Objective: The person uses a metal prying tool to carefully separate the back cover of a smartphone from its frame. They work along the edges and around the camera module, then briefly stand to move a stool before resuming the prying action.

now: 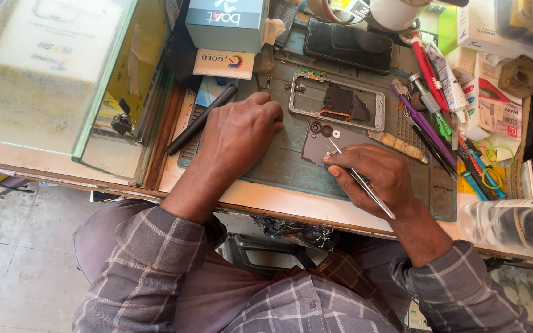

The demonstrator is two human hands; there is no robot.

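Note:
My right hand holds metal tweezers, their tips resting on a grey phone back cover with camera rings that lies on the green work mat. My left hand is curled into a loose fist, knuckles down on the mat to the left of the cover, holding nothing that I can see. Just beyond the cover lies an open phone frame with dark parts inside.
A black stylus-like tool lies left of my left hand. A dark phone and boxes stand at the back. Several tools, tubes and screwdrivers crowd the right. A clear bottle lies at the right edge. A glass counter is at left.

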